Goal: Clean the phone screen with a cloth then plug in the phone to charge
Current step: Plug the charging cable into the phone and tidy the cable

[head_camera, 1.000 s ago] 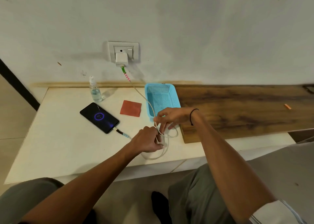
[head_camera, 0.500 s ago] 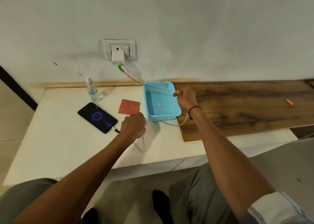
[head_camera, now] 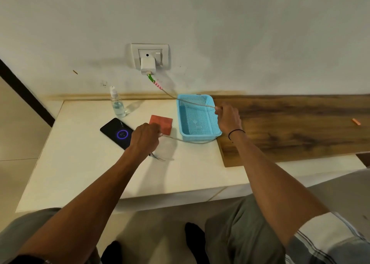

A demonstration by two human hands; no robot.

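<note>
A black phone lies on the white table, its screen lit with a purple charging ring. The white charger sits in the wall socket. Its cable runs down over the blue basket to my right hand, which grips it by the basket's right rim. From there the cable loops under the basket's front to my left hand, which holds it just right of the phone. My left hand hides the plug end at the phone. A red cloth lies flat beyond my left hand.
A small clear spray bottle stands behind the phone near the wall. The blue basket sits at the edge of a dark wooden board. A small orange object lies on the board at far right.
My right hand has lifted the cable from the table's front up to the basket's right rim, pulling it taut from the charger. My left hand moved toward the phone with the cable.
</note>
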